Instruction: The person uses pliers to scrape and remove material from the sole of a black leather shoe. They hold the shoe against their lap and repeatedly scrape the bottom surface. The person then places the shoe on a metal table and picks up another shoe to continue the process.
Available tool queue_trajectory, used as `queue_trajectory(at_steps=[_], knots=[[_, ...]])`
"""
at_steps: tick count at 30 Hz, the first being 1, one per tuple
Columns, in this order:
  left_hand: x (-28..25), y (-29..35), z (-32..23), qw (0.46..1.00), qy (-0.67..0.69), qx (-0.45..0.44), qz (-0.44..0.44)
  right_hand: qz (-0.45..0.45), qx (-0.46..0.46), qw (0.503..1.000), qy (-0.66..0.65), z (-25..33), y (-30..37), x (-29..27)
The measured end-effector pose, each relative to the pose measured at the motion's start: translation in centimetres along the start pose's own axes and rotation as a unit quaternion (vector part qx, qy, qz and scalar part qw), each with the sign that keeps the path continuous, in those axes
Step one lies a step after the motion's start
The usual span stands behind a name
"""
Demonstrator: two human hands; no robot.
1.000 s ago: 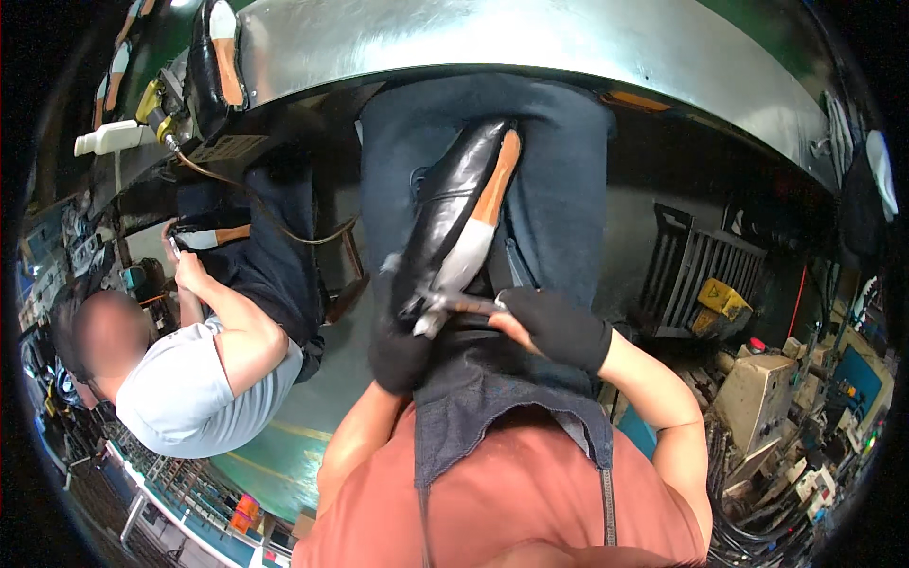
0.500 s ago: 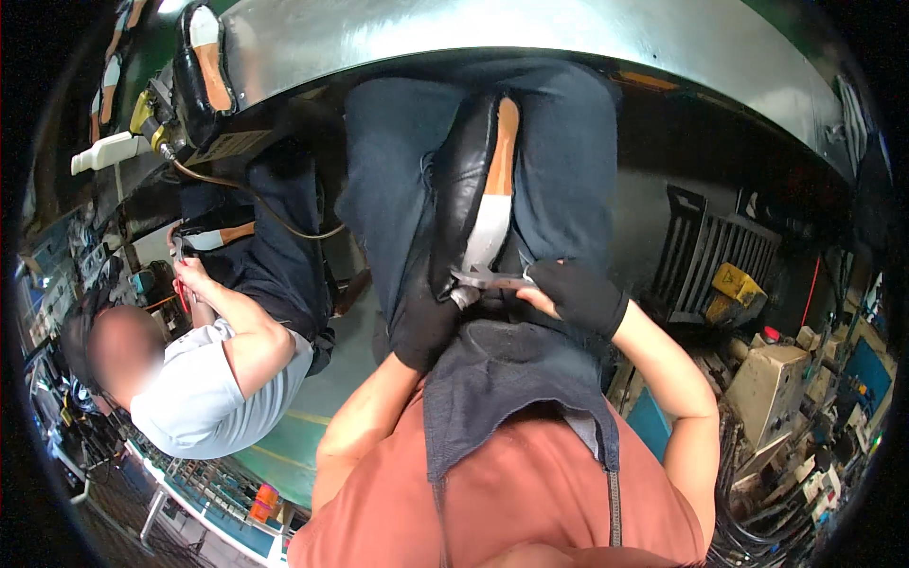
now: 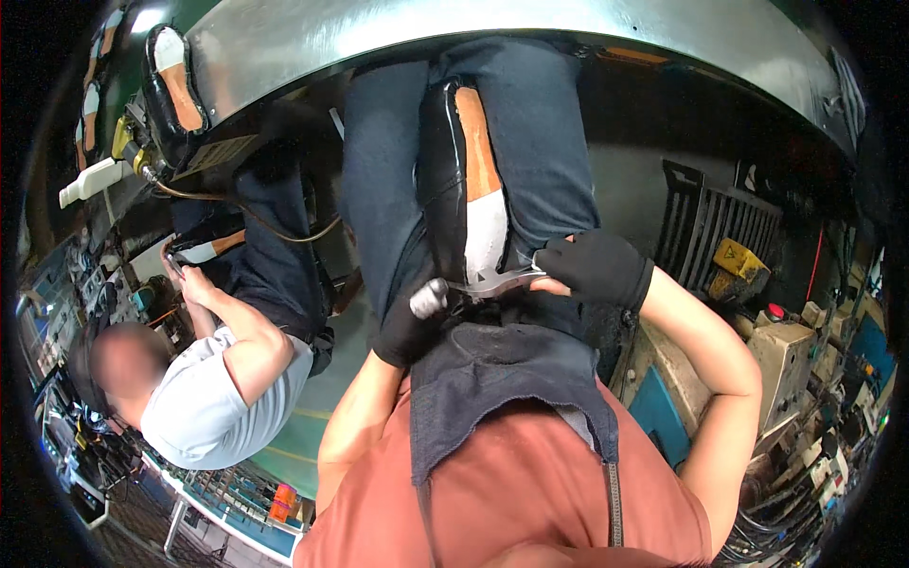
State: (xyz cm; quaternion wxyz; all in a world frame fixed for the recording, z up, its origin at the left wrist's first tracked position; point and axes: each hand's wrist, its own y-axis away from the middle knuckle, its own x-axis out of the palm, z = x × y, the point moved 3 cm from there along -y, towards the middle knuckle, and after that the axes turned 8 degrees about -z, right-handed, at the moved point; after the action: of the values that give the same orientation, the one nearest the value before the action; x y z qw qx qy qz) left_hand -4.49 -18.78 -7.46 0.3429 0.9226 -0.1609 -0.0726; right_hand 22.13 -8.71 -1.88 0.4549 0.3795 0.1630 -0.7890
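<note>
A black leather shoe [image 3: 441,180] lies sole up between my thighs, its tan and white bottom [image 3: 486,222] facing me. At the shoe's near end, my left hand [image 3: 414,320] in a black fingerless glove curls around the edge, with silvery wrapping on the thumb. My right hand [image 3: 595,271], gloved the same way, is closed on metal pincers [image 3: 504,282]. Their head rests across the near end of the shoe, beside my left thumb. The jaw tips are too small to make out, and most left fingers are hidden beneath the shoe.
A metal bench [image 3: 417,28] edges the far side. Another black shoe [image 3: 175,85] rests at far left by a white bottle [image 3: 93,182]. A co-worker [image 3: 222,379] on the left handles a shoe. A yellow pedal [image 3: 739,268] and machinery [image 3: 781,364] stand right.
My right hand has moved right with the pincers, tilting them upward toward the hand. My left thumb has shifted left. In the picture, the shoe sits slightly farther left.
</note>
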Motion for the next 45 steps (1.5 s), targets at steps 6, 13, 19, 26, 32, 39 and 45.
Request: queue_trajectory(at_steps=[6, 13, 19, 26, 32, 39, 45], knots=[[2.9, 0.3, -4.4, 0.980, 0.187, 0.005, -0.067, -0.016, -0.031, 0.992, 0.122, 0.5, 0.1, -2.6], [2.3, 0.9, -6.0, 0.993, 0.106, -0.021, -0.057, 0.040, -0.152, 0.987, 0.045, -3.8, -3.2, -2.5], [4.2, 0.6, -5.6, 0.988, 0.128, 0.002, -0.085, 0.058, -0.158, 0.982, 0.090, -4.5, -2.3, -3.0], [4.4, 0.8, -6.7, 0.992, 0.086, 0.010, -0.094, -0.059, -0.237, 0.962, 0.119, -5.2, -3.2, -3.8], [2.1, 0.3, -2.0, 0.909, 0.399, -0.123, -0.017, -0.011, -0.167, 0.984, 0.067, -2.8, -4.0, -2.3], [2.3, -0.3, -2.0, 0.915, 0.351, -0.093, -0.176, 0.082, -0.097, 0.991, 0.046, -0.9, -6.8, -2.0], [2.7, 1.1, -0.5, 0.964, 0.193, -0.023, -0.180, 0.155, -0.095, 0.982, 0.053, -0.3, -6.9, -4.6]])
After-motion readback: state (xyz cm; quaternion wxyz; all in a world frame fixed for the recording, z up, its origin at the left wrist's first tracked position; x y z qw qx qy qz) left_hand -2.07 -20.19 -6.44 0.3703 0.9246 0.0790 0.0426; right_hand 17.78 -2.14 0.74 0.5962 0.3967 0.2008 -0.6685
